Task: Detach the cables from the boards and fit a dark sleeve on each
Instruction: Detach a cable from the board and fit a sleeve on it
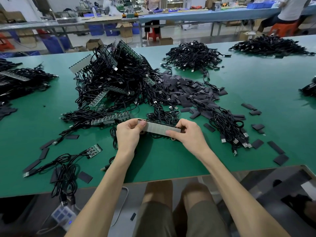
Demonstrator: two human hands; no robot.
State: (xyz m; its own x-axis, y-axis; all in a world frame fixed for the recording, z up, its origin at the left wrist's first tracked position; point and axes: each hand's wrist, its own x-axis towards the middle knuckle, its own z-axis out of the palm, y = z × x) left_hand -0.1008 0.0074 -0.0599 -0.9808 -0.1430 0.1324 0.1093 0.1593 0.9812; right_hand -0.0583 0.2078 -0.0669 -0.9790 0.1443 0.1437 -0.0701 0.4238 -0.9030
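We hold the board [159,128] between both hands over the bench [171,159]: our left hand [128,134] pinches its left end and our right hand [188,134] pinches its right end. Its black cables [162,115] trail just beyond our fingers, and the dark sleeves [184,91] lie heaped farther out.

Bright even overhead light, fisheye-bent edges, soft shadows.

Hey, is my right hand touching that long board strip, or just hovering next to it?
Touching. The head view shows the right hand pinching the right end of the board strip, thumb pressed on its pale face.
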